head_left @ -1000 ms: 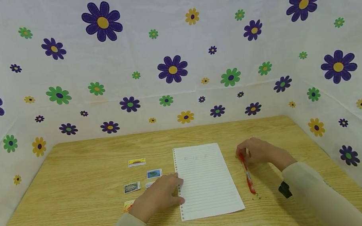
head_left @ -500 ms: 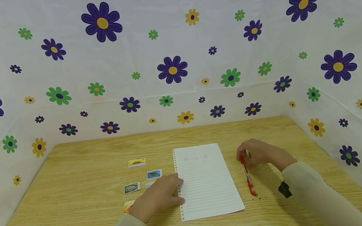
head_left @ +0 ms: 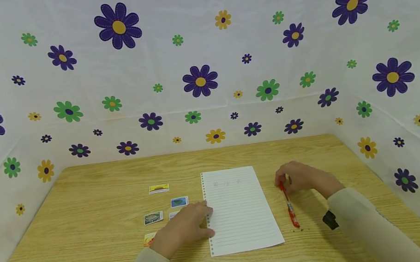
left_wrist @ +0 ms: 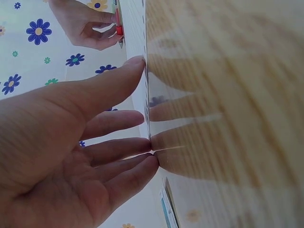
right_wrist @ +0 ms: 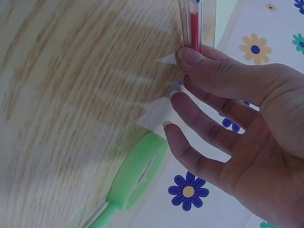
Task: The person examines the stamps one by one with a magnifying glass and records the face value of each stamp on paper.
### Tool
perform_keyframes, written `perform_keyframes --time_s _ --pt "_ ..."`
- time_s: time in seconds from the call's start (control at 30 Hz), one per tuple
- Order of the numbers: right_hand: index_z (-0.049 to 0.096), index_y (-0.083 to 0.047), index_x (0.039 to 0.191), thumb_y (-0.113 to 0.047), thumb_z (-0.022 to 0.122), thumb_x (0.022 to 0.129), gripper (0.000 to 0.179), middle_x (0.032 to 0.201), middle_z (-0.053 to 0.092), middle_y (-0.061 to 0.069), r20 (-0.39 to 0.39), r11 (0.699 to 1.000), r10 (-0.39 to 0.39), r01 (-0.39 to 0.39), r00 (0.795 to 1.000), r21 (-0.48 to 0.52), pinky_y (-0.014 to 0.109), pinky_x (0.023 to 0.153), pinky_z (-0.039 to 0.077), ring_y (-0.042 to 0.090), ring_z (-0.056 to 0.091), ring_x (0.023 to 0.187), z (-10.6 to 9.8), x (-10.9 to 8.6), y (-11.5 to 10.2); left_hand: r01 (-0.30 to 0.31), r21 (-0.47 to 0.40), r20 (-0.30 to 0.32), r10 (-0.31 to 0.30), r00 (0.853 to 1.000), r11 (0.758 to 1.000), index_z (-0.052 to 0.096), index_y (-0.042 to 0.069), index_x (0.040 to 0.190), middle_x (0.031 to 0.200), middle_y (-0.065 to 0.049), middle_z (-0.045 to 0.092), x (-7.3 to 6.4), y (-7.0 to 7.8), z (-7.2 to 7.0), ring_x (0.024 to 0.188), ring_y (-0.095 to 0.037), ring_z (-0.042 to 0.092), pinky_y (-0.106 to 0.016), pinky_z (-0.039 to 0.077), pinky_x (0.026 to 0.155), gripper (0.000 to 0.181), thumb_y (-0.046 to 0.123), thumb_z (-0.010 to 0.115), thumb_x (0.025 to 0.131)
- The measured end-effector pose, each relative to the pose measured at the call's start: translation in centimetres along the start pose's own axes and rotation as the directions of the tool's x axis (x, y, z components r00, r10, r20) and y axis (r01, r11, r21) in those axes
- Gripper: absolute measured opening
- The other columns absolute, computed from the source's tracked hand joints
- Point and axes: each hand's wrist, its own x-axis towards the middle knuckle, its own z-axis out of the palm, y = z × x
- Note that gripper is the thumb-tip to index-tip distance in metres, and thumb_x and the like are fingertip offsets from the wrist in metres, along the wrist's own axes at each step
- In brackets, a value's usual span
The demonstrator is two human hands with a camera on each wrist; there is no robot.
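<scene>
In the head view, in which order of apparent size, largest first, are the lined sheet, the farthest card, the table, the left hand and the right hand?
1. Table
2. Lined sheet
3. Left hand and right hand: they look too alike in size to rank
4. Farthest card

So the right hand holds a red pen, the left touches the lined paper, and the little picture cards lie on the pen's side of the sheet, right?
Not quite: the picture cards lie on the other side of the lined paper from the red pen, by the left hand, as the head view shows. The rest is right.
</scene>
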Motion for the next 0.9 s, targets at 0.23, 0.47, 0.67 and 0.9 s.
perform_keyframes --time_s 0.23,0.47,0.67,0.9 --pt "0.075 -0.009 0.095 0.003 0.080 0.084 0.018 0.092 0.068 0.003 -0.003 1.000 0.017 -0.017 1.000 0.013 0.027 0.076 0.052 0.016 0.057 0.084 0.3 0.1 0.1 0.021 0.004 0.011 -0.021 1.000 1.000 0.071 0.003 0.119 0.144 -0.024 0.060 -0.1 0.3 -0.2 0.132 -0.041 0.059 -0.049 0.051 0.109 0.039 0.024 0.083 0.088" --pt "0.076 -0.009 0.095 0.009 0.072 0.085 0.021 0.095 0.071 0.005 -0.045 0.997 0.049 -0.046 0.998 0.054 0.035 0.082 0.057 0.020 0.060 0.089 0.2 -0.2 0.2 0.022 -0.040 -0.035 -0.023 0.999 0.999 0.067 0.003 0.130 0.145 -0.021 0.060 -0.2 -0.2 -0.2 0.135 -0.039 0.057 -0.052 0.048 0.113 0.043 0.021 0.079 0.092" --pt "0.075 -0.009 0.100 0.000 0.075 0.086 0.016 0.100 0.070 0.009 -0.087 0.988 0.115 -0.105 0.989 0.111 0.038 0.082 0.058 0.021 0.062 0.090 -0.2 -1.3 0.4 0.039 -0.061 -0.154 -0.048 0.987 0.997 0.067 0.001 0.131 0.135 -0.016 0.067 -0.4 -1.7 -1.3 0.128 -0.036 0.062 -0.050 0.051 0.110 0.040 0.014 0.075 0.094" --pt "0.073 -0.004 0.105 -0.001 0.071 0.091 0.014 0.101 0.072 0.011 -0.129 0.989 0.107 -0.093 0.986 0.114 0.044 0.083 0.059 0.023 0.066 0.089 -1.0 -2.5 1.0 0.101 -0.037 -0.188 -0.106 0.976 0.994 0.068 0.000 0.127 0.129 -0.015 0.069 -1.1 -4.3 -3.2 0.123 -0.036 0.064 -0.051 0.053 0.105 0.036 0.013 0.074 0.095"
